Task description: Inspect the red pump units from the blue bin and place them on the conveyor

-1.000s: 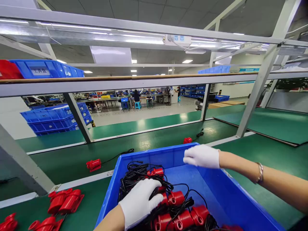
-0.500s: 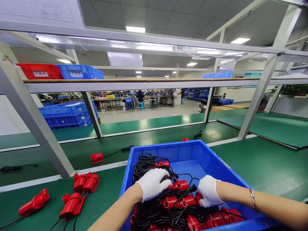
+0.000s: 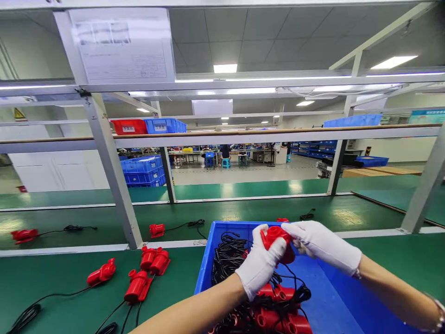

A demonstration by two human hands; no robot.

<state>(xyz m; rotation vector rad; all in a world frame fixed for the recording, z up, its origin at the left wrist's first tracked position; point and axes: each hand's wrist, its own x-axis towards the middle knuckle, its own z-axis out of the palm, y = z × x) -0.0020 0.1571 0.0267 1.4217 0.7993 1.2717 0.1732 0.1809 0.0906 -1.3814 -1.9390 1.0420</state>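
Observation:
Both my hands wear white gloves and hold one red pump (image 3: 276,235) above a blue bin (image 3: 208,260). My left hand (image 3: 259,266) grips it from below and the left. From the right, my right hand (image 3: 321,246) closes on its top. The pump's black cable hangs down into the bin, where more red pumps (image 3: 278,311) lie tangled with black cables (image 3: 227,260).
Several red pumps (image 3: 146,271) with black cables lie on the green bench left of the bin. Two more (image 3: 157,229) sit on the green conveyor belt beyond a white rail. A grey frame post (image 3: 111,167) stands at left. Blue crates (image 3: 142,169) are stacked behind.
Both hands have come up out of the bin's pile and now hold one red pump together above it. The view has swung to the right and upward.

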